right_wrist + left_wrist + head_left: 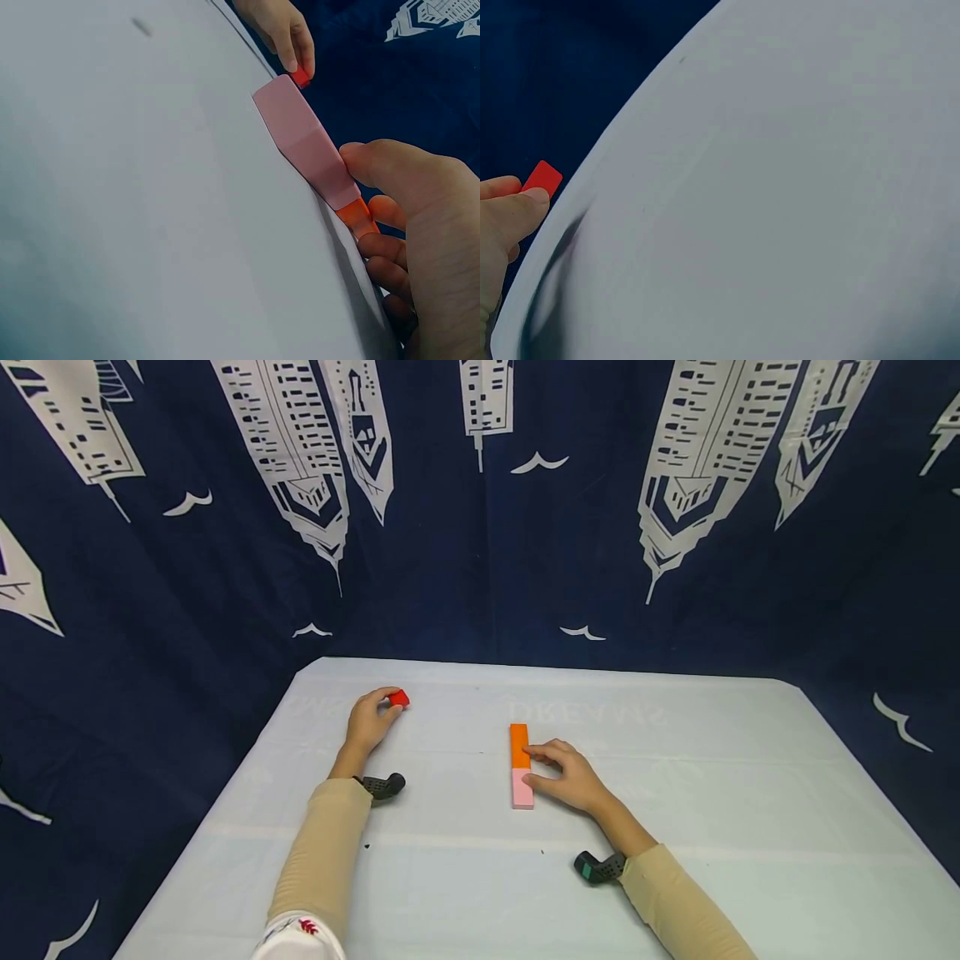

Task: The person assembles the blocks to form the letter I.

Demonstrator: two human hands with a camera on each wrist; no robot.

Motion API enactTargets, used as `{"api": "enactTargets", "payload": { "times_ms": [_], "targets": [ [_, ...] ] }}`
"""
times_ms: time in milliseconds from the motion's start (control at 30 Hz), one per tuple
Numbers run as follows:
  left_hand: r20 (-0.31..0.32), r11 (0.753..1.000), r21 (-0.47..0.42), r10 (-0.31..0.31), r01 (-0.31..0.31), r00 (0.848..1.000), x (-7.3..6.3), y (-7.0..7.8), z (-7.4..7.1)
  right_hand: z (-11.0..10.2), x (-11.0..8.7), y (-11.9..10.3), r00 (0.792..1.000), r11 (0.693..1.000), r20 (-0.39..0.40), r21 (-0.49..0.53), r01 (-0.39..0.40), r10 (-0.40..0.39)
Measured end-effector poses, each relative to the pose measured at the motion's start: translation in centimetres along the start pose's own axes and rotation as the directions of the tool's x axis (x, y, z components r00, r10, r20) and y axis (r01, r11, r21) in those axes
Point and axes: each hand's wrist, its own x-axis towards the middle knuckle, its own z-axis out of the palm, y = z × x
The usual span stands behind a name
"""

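In the head view my left hand (369,720), at the back left of the white table, pinches a small red block (400,698) between thumb and fingers. The left wrist view shows the red block (543,180) sticking out past the thumb tip. An orange block (519,745) and a pink block (522,789) form one line near the table's middle, the pink one nearer me. Beside their right edge is my right hand (573,779), fingers loosely bent. Its thumb touches the pink block (307,139), while the other fingertips lie along the orange block (357,217).
The white table (450,885) has faint raised lettering near its back edge. Behind it hangs a dark blue cloth (487,568) printed with white buildings and birds. A black wrist device (384,787) is on the left wrist, another black wrist device (600,867) on the right.
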Motion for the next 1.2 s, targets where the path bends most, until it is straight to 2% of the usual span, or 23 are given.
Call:
{"api": "enactTargets", "payload": {
  "times_ms": [467, 800, 1200],
  "targets": [
    [0.032, 1.000, -0.018, 0.023, -0.022, 0.999, 0.6, 1.9, 2.5, 0.0, 0.0, 0.3, 1.000, 1.000, -0.002, 0.007, 0.010, -0.010],
    [0.057, 0.998, -0.025, 0.056, -0.055, 0.997, 0.7, 3.4, 3.6, 0.1, 0.0, 0.5, 1.000, 1.000, -0.001, 0.002, 0.014, -0.014],
    [0.089, 0.997, -0.031, 0.067, -0.065, 0.994, 0.8, 4.4, 4.9, 0.1, 0.0, 0.4, 1.000, 1.000, 0.000, 0.008, 0.004, -0.004]
  ]
}}
